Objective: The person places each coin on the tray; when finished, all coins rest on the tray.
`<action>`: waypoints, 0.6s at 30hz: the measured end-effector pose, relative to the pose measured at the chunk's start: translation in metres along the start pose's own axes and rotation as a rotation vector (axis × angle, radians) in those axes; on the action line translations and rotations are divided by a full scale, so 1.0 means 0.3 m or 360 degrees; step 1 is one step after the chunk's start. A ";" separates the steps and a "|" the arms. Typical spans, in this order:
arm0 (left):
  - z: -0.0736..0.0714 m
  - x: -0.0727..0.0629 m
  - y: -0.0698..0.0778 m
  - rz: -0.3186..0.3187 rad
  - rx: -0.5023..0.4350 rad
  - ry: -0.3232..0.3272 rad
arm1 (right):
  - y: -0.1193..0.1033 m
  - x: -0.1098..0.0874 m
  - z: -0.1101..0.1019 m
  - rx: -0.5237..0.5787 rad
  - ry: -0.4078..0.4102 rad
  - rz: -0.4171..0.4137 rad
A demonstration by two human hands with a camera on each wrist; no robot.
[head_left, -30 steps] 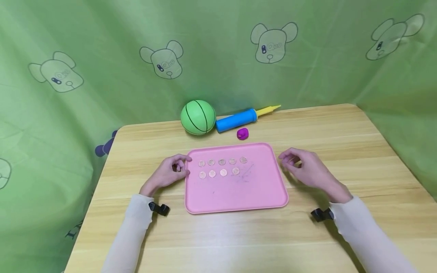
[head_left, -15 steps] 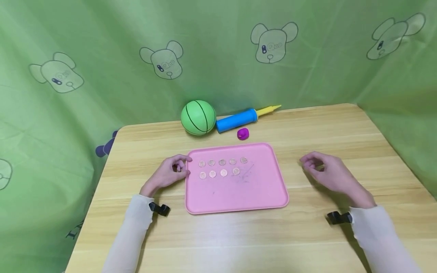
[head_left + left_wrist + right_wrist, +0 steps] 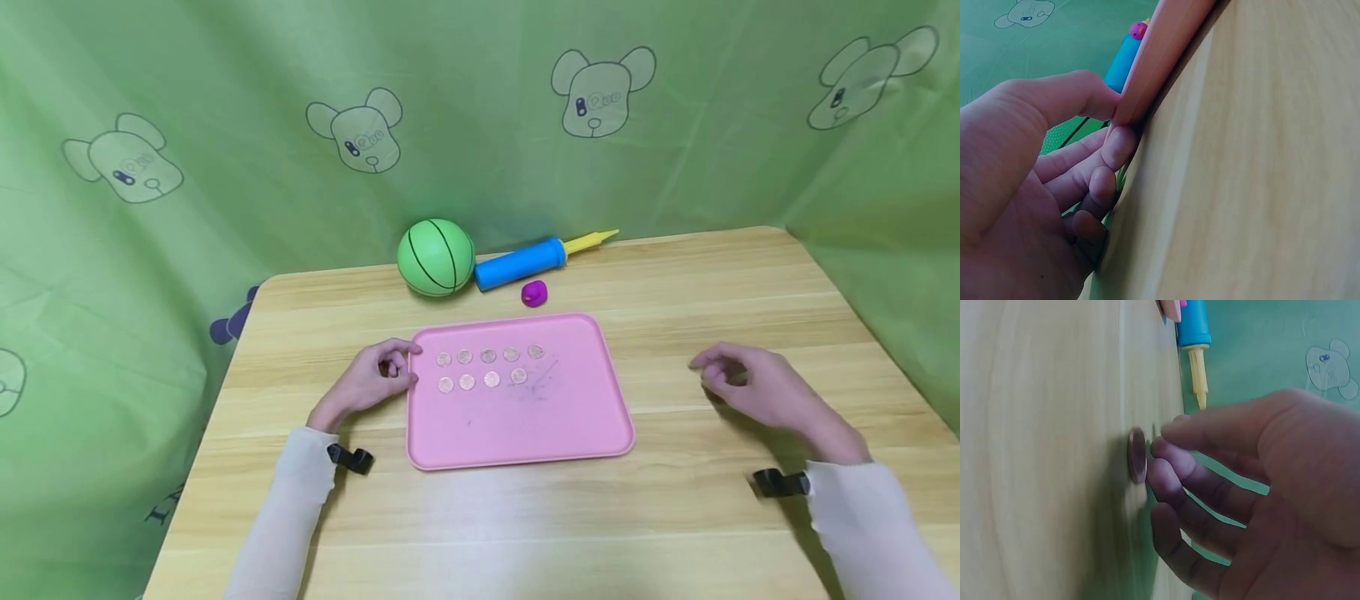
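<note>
In the head view, a pink tray [image 3: 555,429] lies on the table with several coins [image 3: 491,379] set out in two rows near its far left part. My left hand [image 3: 367,377] grips the tray's left rim; the left wrist view shows thumb and fingers meeting at the rim [image 3: 1147,69]. To the right of the tray, my right hand [image 3: 757,390] hovers low over the bare wood with bent fingers. A copper-coloured coin [image 3: 1138,455] appears edge-on beside its fingertips in the right wrist view. Whether those fingers hold the coin I cannot tell.
Behind the tray sit a green ball [image 3: 435,257], a blue pump [image 3: 520,264] with a yellow nozzle and a small purple toy [image 3: 534,293]. A green curtain [image 3: 480,150] hangs along the back and sides of the wooden table [image 3: 525,533].
My right hand has moved rightward, away from the tray's right edge, keeping its bent-finger shape. The left hand, tray and coins on it stay where they were.
</note>
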State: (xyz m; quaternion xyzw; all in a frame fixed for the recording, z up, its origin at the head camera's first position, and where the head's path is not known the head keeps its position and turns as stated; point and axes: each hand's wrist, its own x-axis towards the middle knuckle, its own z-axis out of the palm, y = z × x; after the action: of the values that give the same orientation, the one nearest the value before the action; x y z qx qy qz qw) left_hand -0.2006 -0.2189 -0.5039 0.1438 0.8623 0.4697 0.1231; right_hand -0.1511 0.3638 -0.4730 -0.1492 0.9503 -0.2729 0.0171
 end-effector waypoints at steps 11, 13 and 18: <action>-0.001 -0.001 0.005 -0.0003 -0.0017 -0.0006 | 0.028 -0.039 -0.017 -0.0009 -0.0032 0.0051; -0.001 -0.001 0.006 -0.0007 -0.0019 -0.0008 | 0.032 -0.042 -0.017 -0.0014 -0.0029 0.0051; -0.004 0.001 0.005 -0.0010 -0.0016 -0.0014 | 0.041 -0.040 -0.006 -0.0012 -0.0014 0.0062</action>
State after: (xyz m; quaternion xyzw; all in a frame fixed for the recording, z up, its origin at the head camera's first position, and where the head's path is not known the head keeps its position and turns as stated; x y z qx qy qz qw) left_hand -0.2010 -0.2189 -0.5022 0.1427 0.8598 0.4730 0.1292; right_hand -0.1432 0.3783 -0.4784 -0.1320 0.9539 -0.2682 0.0260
